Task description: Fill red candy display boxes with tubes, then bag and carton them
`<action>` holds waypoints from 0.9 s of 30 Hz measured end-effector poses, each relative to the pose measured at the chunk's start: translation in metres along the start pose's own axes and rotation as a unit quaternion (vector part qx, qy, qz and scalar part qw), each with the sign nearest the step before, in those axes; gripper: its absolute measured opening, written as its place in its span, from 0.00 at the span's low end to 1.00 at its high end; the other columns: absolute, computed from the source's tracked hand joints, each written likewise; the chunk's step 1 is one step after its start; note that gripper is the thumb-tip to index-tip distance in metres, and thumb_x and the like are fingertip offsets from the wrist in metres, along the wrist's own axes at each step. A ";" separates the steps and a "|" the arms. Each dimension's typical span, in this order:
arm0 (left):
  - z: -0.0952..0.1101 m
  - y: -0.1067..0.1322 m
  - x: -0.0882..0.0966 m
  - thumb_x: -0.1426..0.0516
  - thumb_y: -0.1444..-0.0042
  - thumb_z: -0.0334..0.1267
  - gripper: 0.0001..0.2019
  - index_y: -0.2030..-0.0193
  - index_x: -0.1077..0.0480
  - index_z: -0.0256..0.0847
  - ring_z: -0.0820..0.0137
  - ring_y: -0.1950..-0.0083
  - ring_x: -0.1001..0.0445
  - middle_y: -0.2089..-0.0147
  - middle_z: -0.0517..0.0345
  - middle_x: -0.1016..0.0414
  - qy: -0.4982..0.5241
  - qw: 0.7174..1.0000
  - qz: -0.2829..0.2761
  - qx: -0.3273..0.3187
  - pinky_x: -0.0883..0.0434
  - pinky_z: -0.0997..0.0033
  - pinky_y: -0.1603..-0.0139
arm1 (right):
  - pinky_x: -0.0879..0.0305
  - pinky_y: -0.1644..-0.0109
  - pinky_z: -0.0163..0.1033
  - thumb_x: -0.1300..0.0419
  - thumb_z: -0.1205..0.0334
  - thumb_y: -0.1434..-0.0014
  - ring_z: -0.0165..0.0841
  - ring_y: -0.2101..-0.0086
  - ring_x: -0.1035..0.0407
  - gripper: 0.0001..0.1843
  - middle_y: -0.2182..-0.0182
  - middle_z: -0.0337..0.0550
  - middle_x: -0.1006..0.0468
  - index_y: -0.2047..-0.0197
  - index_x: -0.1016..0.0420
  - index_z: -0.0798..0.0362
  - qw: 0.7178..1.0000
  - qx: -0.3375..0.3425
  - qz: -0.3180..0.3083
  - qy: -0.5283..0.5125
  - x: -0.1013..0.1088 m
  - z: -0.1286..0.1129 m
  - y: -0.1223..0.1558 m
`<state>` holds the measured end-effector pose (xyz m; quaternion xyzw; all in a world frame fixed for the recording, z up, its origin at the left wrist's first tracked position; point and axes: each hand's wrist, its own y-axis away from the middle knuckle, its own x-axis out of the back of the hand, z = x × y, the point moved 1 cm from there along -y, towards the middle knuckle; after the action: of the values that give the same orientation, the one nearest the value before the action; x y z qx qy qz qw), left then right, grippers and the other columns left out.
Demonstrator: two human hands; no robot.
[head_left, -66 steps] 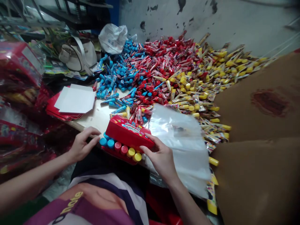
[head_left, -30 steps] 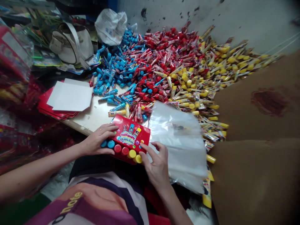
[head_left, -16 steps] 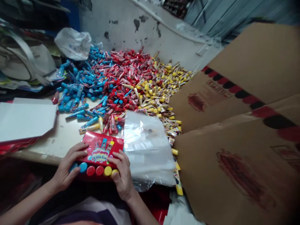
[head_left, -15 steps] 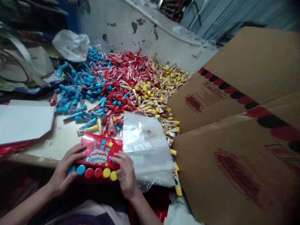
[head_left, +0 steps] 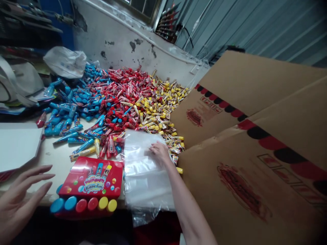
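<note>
And both hands are off it! The red bubble-gum box [head_left: 90,178], clasped between them a moment ago, now lies alone at the near edge of the table [head_left: 51,153], and the whole view has swung right. From the head camera, the left hand [head_left: 19,200] hangs open, fingers fanned wide, holding nothing. The box sits just to its right, so this is the nearer hand, its fingertips just short of the box's corner. The box's long axis runs sideways across the person, with its row of blue, red and yellow caps [head_left: 81,205] toward them. Farther out, the right hand [head_left: 159,152] rests on the stack of clear plastic bags [head_left: 145,180], just right of the box, fingers drawn narrow on the top layer; whether they pinch it, I cannot tell. Beyond those fingers spreads the heap of wrapped candy tubes [head_left: 120,98], with brown carton flaps [head_left: 255,190] to the right.
</note>
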<state>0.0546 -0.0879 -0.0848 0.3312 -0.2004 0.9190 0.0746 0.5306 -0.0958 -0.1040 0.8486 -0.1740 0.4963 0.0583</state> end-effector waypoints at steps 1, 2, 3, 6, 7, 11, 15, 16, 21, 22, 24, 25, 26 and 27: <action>0.001 -0.003 0.000 0.52 0.43 0.46 0.24 0.51 0.45 0.97 0.54 0.41 0.36 0.41 1.16 0.47 0.018 1.000 0.013 0.015 0.39 0.45 0.36 | 0.52 0.38 0.53 0.38 0.58 0.49 0.44 0.45 0.35 0.06 0.59 0.43 0.19 0.71 0.19 0.49 1.000 0.006 0.008 -0.010 0.005 -0.001 -0.002; 0.002 -0.008 0.002 0.50 0.44 0.46 0.21 0.54 0.40 0.95 0.55 0.42 0.35 0.44 1.13 0.42 0.044 0.998 0.032 0.034 0.39 0.47 0.35 | 0.48 0.40 0.51 0.38 0.57 0.48 0.43 0.50 0.31 0.08 0.63 0.43 0.18 0.72 0.20 0.49 1.000 0.012 0.019 -0.021 0.012 -0.003 -0.004; 0.005 -0.014 0.004 0.48 0.45 0.47 0.19 0.58 0.36 0.92 0.56 0.43 0.34 0.46 1.08 0.38 0.069 0.995 0.051 0.047 0.39 0.48 0.35 | 0.45 0.43 0.49 0.39 0.55 0.47 0.42 0.53 0.29 0.09 0.65 0.42 0.18 0.72 0.20 0.50 0.999 0.019 0.035 -0.034 0.020 -0.005 -0.007; 0.023 -0.040 0.015 0.46 0.46 0.48 0.12 0.61 0.31 0.82 0.59 0.47 0.31 0.52 0.92 0.31 0.089 0.994 0.058 0.036 0.37 0.52 0.38 | 0.38 0.52 0.41 0.45 0.47 0.43 0.38 0.60 0.28 0.18 0.65 0.43 0.19 0.66 0.20 0.51 0.990 0.030 0.115 -0.072 0.055 -0.018 -0.019; 0.031 -0.052 0.019 0.46 0.46 0.48 0.10 0.62 0.30 0.78 0.60 0.49 0.30 0.54 0.86 0.29 0.098 0.993 0.061 0.034 0.35 0.53 0.40 | 0.37 0.54 0.40 0.47 0.45 0.42 0.38 0.61 0.28 0.20 0.64 0.43 0.19 0.64 0.21 0.51 0.984 0.033 0.151 -0.085 0.069 -0.025 -0.024; 0.068 -0.105 0.026 0.43 0.47 0.49 0.08 0.60 0.27 0.61 0.63 0.56 0.27 0.60 0.70 0.25 0.152 0.987 0.059 0.010 0.30 0.56 0.46 | 0.39 0.62 0.35 0.39 0.44 0.48 0.32 0.70 0.34 0.19 0.73 0.38 0.25 0.69 0.25 0.53 0.937 0.093 0.271 -0.201 0.124 -0.076 -0.044; 0.101 -0.163 0.023 0.39 0.51 0.51 0.25 0.47 0.32 0.47 0.58 0.48 0.28 0.48 0.54 0.27 0.154 0.984 0.043 -0.080 0.31 0.54 0.45 | 0.45 0.68 0.33 0.32 0.49 0.55 0.26 0.76 0.44 0.18 0.79 0.31 0.38 0.77 0.34 0.52 0.900 0.190 0.232 -0.315 0.157 -0.148 -0.058; 0.108 -0.177 0.023 0.37 0.53 0.52 0.33 0.41 0.36 0.44 0.56 0.44 0.30 0.43 0.50 0.30 0.146 0.983 0.039 -0.103 0.33 0.52 0.43 | 0.46 0.69 0.32 0.31 0.50 0.55 0.25 0.76 0.45 0.19 0.79 0.30 0.40 0.78 0.35 0.51 0.895 0.212 0.208 -0.333 0.161 -0.166 -0.060; 0.135 -0.230 0.037 0.31 0.65 0.51 0.50 0.35 0.43 0.37 0.52 0.36 0.39 0.33 0.40 0.42 0.187 0.973 0.055 -0.121 0.39 0.52 0.37 | 0.46 0.71 0.32 0.27 0.52 0.60 0.25 0.76 0.47 0.20 0.79 0.30 0.41 0.77 0.36 0.50 0.861 0.269 0.063 -0.427 0.155 -0.236 -0.067; 0.136 -0.235 0.041 0.31 0.65 0.50 0.44 0.40 0.36 0.37 0.53 0.38 0.35 0.37 0.41 0.36 0.204 0.971 0.039 -0.121 0.37 0.54 0.39 | 0.46 0.71 0.32 0.27 0.52 0.61 0.25 0.77 0.47 0.21 0.79 0.30 0.41 0.77 0.36 0.50 0.857 0.270 0.035 -0.438 0.151 -0.245 -0.067; 0.136 -0.240 0.048 0.33 0.60 0.50 0.26 0.56 0.26 0.36 0.58 0.49 0.27 0.51 0.47 0.24 0.232 0.965 -0.011 -0.120 0.31 0.59 0.47 | 0.45 0.72 0.32 0.26 0.51 0.61 0.25 0.77 0.47 0.23 0.79 0.29 0.42 0.77 0.38 0.50 0.851 0.272 -0.004 -0.449 0.143 -0.257 -0.066; 0.134 -0.240 0.051 0.34 0.58 0.51 0.20 0.64 0.25 0.36 0.62 0.56 0.25 0.60 0.50 0.22 0.242 0.962 -0.033 -0.118 0.30 0.62 0.53 | 0.44 0.72 0.32 0.26 0.51 0.61 0.25 0.77 0.47 0.24 0.80 0.28 0.42 0.77 0.39 0.50 0.853 0.271 -0.019 -0.446 0.140 -0.261 -0.065; 0.132 -0.239 0.055 0.35 0.57 0.51 0.18 0.70 0.26 0.36 0.65 0.62 0.25 0.66 0.53 0.22 0.250 0.960 -0.047 -0.116 0.29 0.65 0.58 | 0.43 0.71 0.32 0.26 0.50 0.61 0.25 0.77 0.45 0.25 0.80 0.29 0.41 0.76 0.39 0.50 0.858 0.270 -0.036 -0.435 0.139 -0.264 -0.063; 0.129 -0.238 0.058 0.35 0.57 0.51 0.17 0.73 0.28 0.37 0.68 0.66 0.27 0.70 0.55 0.24 0.256 0.959 -0.053 -0.114 0.30 0.68 0.62 | 0.40 0.70 0.32 0.26 0.49 0.61 0.25 0.76 0.42 0.25 0.78 0.29 0.37 0.76 0.39 0.50 0.867 0.267 -0.060 -0.415 0.138 -0.265 -0.061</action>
<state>0.1487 0.0746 0.1190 0.0843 -0.2599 0.9389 0.2091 0.3959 0.0009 0.1524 0.9682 0.0084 0.1211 -0.2187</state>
